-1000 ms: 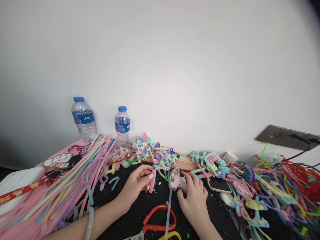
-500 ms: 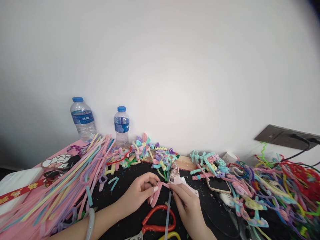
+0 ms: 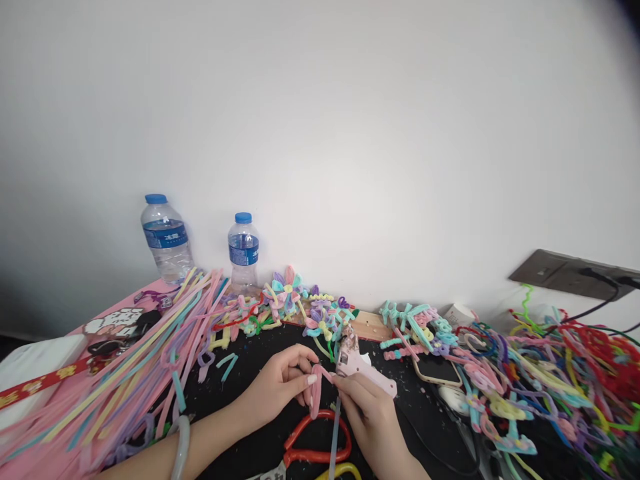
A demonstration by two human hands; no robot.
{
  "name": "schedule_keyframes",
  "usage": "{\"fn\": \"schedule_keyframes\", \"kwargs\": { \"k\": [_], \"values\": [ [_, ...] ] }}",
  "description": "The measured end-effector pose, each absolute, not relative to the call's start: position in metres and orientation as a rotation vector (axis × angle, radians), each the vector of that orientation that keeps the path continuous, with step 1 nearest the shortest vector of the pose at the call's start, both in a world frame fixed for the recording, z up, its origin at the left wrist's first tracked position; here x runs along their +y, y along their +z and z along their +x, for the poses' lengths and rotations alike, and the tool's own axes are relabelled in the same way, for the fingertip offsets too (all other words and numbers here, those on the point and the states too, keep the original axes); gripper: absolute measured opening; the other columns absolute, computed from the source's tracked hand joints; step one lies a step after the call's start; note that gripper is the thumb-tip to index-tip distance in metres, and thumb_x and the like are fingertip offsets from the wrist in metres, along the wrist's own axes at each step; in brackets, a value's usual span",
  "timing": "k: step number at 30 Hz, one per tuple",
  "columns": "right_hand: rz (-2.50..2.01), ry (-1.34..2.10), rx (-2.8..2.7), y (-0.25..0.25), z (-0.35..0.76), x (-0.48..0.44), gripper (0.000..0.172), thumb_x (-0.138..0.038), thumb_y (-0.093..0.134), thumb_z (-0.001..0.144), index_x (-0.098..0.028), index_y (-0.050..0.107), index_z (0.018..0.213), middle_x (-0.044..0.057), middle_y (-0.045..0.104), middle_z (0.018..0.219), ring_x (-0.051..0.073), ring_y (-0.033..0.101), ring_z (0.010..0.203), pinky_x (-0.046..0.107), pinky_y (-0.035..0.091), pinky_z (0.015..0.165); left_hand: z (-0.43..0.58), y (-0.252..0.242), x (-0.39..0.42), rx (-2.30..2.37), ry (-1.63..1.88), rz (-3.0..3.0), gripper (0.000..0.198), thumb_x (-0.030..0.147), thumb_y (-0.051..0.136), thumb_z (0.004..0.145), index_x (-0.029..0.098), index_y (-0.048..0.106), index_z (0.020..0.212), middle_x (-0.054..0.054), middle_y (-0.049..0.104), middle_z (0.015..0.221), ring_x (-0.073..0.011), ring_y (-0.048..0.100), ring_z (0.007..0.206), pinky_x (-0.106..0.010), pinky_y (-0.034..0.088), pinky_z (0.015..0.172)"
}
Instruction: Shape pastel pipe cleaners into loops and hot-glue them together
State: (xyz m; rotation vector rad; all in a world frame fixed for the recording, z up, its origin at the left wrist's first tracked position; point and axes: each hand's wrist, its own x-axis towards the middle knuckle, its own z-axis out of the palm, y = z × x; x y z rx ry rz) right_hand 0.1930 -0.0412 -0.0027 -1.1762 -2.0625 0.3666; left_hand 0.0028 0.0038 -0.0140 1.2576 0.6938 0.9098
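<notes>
Between my two hands is a pink pipe cleaner, bent over into a narrow loop. My left hand pinches it at the folded part with thumb and fingers. The short free end is gripped by the fingertips of my right hand. Just beyond my right hand lies a pale pink glue gun, partly covered by the hand. A translucent glue stick runs down towards me. Below the hands rest red-handled scissors, with a yellow handle at the bottom edge.
Loose pastel pipe cleaners spread over the left side. Finished pipe-cleaner flowers line the back by two water bottles. To the right are a phone, a white paper cup and a tangled coloured heap.
My right hand has shifted slightly left and down, uncovering more of the glue gun. The pink loop has turned more upright, while my left hand stays nearly in place.
</notes>
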Motion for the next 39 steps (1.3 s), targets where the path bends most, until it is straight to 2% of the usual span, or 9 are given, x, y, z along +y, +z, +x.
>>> {"fn": "schedule_keyframes", "kwargs": {
  "k": [7, 39],
  "values": [
    [-1.163, 0.316, -1.947, -0.0065, 0.1912, -0.0423, 0.02, -0.015, 0.048, 0.089, -0.016, 0.061, 0.074, 0.005, 0.063, 0.064, 0.017, 0.06, 0.057, 0.025, 0.047, 0.054, 0.0021, -0.0153, 0.0046, 0.694, 0.901, 1.262, 0.018, 0.025, 0.062, 0.08, 0.015, 0.054, 0.092, 0.003, 0.055, 0.066, -0.0118, 0.06, 0.054, -0.023, 0.047, 0.052],
    [-1.146, 0.529, -2.104, -0.0045, 0.1865, -0.0474, 0.023, -0.007, 0.036, 0.09, -0.019, 0.056, 0.094, 0.005, 0.056, 0.081, 0.017, 0.056, 0.072, 0.026, 0.044, 0.066, 0.0019, -0.008, 0.0042, 0.748, 0.873, 1.219, 0.02, 0.026, 0.064, 0.077, 0.014, 0.054, 0.091, 0.003, 0.059, 0.065, -0.0119, 0.061, 0.055, -0.022, 0.048, 0.054]
  ]
}}
